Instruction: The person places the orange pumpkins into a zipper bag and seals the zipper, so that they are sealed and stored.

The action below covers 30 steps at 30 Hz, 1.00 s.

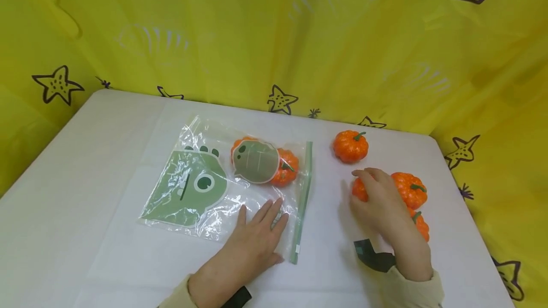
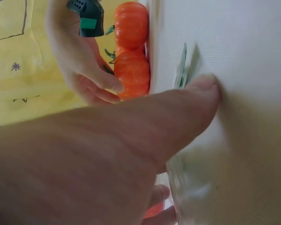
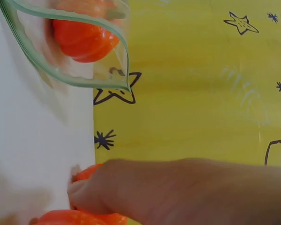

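A clear zip bag point(image 1: 257, 203) with a green cartoon creature printed on it lies flat. Two small orange toy pumpkins point(image 1: 288, 168) are inside, partly behind the green print. My left hand point(image 1: 252, 246) rests on the bag's near side, fingers spread, close to the green zip edge point(image 1: 305, 194). To the right, my right hand point(image 1: 381, 201) holds another toy pumpkin point(image 1: 359, 189) between thumb and fingers, covering most of it. In the right wrist view the zip edge point(image 3: 70, 82) bows apart at the bag's mouth.
One toy pumpkin point(image 1: 350, 146) stands at the back, beyond the right hand. Two more pumpkins point(image 1: 408, 190) sit close together at the right, one partly behind the wrist. A yellow curtain point(image 1: 239, 37) hangs behind the white table point(image 1: 115, 146).
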Each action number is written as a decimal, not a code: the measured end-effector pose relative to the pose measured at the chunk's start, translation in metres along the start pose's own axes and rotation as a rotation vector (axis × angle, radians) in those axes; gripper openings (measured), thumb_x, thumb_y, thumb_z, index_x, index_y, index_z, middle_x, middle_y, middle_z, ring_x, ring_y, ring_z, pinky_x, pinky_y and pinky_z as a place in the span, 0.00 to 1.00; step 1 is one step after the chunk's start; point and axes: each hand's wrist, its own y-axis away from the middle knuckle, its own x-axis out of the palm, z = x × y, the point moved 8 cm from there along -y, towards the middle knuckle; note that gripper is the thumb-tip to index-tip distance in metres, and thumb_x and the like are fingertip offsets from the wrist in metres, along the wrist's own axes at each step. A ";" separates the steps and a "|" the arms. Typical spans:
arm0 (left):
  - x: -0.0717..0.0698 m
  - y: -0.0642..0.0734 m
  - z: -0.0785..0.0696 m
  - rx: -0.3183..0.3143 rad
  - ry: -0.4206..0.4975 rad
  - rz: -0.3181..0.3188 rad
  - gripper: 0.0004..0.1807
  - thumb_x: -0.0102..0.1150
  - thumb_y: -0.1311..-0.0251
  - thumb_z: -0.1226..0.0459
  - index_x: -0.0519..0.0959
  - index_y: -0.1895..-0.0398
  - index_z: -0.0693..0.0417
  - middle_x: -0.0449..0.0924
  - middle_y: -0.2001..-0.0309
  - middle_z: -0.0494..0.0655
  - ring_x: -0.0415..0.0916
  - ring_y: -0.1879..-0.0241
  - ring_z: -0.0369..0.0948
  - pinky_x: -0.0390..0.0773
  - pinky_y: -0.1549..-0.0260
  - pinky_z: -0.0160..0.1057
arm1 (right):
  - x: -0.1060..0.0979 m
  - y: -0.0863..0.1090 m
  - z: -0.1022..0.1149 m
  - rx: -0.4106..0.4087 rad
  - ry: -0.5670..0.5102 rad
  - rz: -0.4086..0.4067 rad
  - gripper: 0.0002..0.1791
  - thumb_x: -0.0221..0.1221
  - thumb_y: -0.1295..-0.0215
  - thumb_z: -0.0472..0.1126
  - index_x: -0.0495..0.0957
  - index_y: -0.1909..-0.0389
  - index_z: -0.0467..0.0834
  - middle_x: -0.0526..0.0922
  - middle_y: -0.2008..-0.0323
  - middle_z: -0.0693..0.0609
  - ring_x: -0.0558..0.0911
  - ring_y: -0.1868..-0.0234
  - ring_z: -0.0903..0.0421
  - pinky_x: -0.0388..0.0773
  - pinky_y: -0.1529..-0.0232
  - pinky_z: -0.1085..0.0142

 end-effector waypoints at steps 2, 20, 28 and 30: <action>0.001 0.000 0.000 -0.001 0.003 0.003 0.44 0.68 0.47 0.44 0.65 0.28 0.48 0.55 0.23 0.50 0.58 0.25 0.49 0.65 0.37 0.67 | 0.001 0.002 -0.005 0.047 0.007 0.022 0.29 0.54 0.34 0.42 0.67 0.32 0.40 0.61 0.32 0.32 0.59 0.32 0.32 0.62 0.37 0.32; 0.004 0.000 0.001 -0.024 0.036 0.044 0.44 0.67 0.45 0.44 0.64 0.27 0.48 0.54 0.22 0.50 0.55 0.24 0.48 0.63 0.35 0.67 | 0.007 -0.002 -0.003 0.043 -0.103 0.099 0.36 0.63 0.35 0.44 0.61 0.31 0.37 0.63 0.32 0.34 0.65 0.34 0.34 0.63 0.35 0.35; 0.003 -0.003 0.000 -0.023 0.045 0.051 0.45 0.67 0.45 0.44 0.64 0.26 0.48 0.53 0.22 0.50 0.54 0.23 0.48 0.61 0.34 0.68 | 0.007 -0.003 -0.001 0.020 -0.121 0.111 0.38 0.64 0.36 0.45 0.61 0.29 0.37 0.64 0.32 0.34 0.64 0.32 0.34 0.62 0.34 0.35; 0.003 -0.002 0.000 -0.029 0.043 0.056 0.45 0.66 0.45 0.44 0.64 0.26 0.48 0.54 0.22 0.50 0.54 0.23 0.49 0.61 0.34 0.68 | 0.009 -0.003 0.001 0.004 -0.123 0.122 0.39 0.64 0.36 0.44 0.60 0.28 0.38 0.63 0.31 0.34 0.64 0.32 0.34 0.62 0.34 0.34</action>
